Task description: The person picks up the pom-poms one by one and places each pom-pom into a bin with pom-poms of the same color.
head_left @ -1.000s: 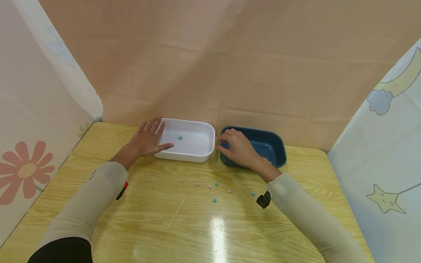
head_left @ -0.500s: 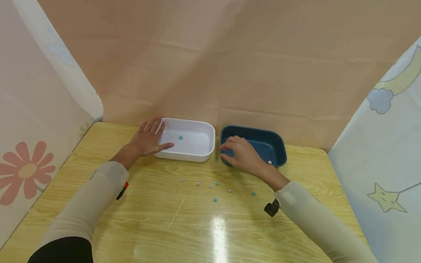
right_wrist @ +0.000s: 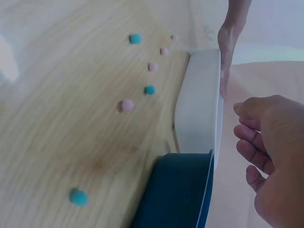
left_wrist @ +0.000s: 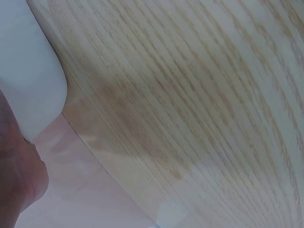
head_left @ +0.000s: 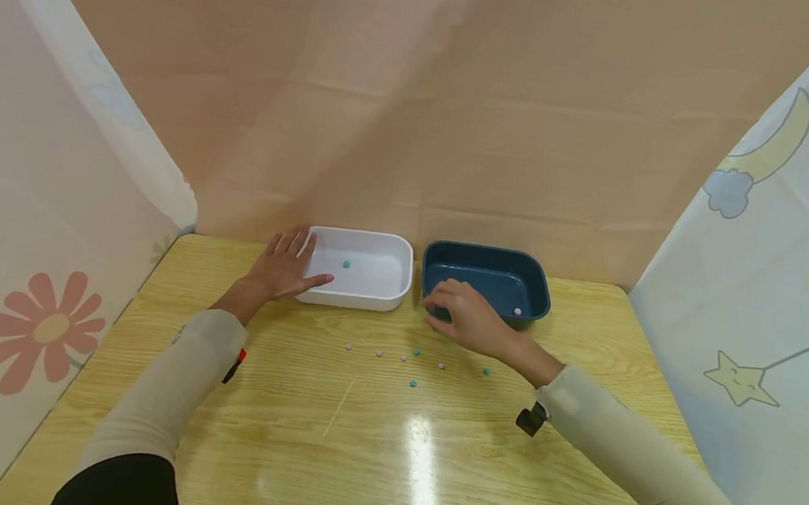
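Observation:
My left hand (head_left: pixel 280 269) lies spread over the left end of the white plastic container (head_left: pixel 372 301), thumb over its front rim. Inside this container is one small teal ball (head_left: pixel 346 265). My right hand (head_left: pixel 474 319), fingers loosely curled, hovers at the front left of the dark blue container (head_left: pixel 488 253). Nothing shows between its thumb and fingers in the right wrist view. A pale pink ball (head_left: pixel 517 312) rests in the dark container's front right part. In front of the containers, several pink balls (right_wrist: pixel 127 105) and three teal balls (right_wrist: pixel 79 197) are scattered on the wooden table.
Both containers stand side by side at the back of the wooden table (head_left: pixel 330 469), close to a tan backdrop (head_left: pixel 414 126). Printed cloth panels rise on the left (head_left: pixel 61 178) and right (head_left: pixel 765 289). A small black device (head_left: pixel 531 419) is strapped at the right wrist.
My right hand has drawn back from over the dark container toward the front and slightly right, uncovering the pink ball inside. The left hand has stayed in place.

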Demonstrator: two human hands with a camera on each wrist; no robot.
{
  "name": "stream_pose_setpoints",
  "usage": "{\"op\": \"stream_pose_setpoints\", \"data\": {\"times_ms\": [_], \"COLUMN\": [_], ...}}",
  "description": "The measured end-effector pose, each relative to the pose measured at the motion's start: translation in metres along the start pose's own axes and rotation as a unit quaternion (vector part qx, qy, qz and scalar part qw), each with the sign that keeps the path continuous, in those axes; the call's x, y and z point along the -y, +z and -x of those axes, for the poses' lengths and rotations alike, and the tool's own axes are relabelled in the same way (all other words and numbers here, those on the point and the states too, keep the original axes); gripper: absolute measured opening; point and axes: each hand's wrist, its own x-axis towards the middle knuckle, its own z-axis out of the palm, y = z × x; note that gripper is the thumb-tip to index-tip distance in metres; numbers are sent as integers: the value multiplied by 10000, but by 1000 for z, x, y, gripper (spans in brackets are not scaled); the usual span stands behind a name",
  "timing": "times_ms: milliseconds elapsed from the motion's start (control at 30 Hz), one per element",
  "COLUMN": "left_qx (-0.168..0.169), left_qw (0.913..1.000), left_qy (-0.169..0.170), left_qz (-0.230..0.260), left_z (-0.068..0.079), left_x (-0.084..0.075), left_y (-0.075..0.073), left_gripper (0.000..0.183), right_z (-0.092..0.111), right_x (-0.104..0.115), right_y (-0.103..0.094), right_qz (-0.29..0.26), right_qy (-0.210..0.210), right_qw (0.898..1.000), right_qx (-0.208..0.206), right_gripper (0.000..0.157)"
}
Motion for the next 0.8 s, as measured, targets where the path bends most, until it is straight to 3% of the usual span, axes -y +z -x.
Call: {"op": "stream_pose_setpoints", "data": {"times_ms": [367, 800], "left_qx": [-9, -26], "left_qw": [10000, 9999], "left_qy": [-47, -11], "left_qz": [-87, -110], "left_z": [1, 2], "left_x": [-2, -2], "left_y": [-2, -2], "left_gripper": [104, 104], "right_z": [20, 39], "right_x": [13, 13], "right_y": [11, 26], "right_qz": [-313, -521], "right_qy": [-105, -355], "right_qw": [9993, 9964], "right_qx": [168, 561], "right_gripper": [24, 24]}}
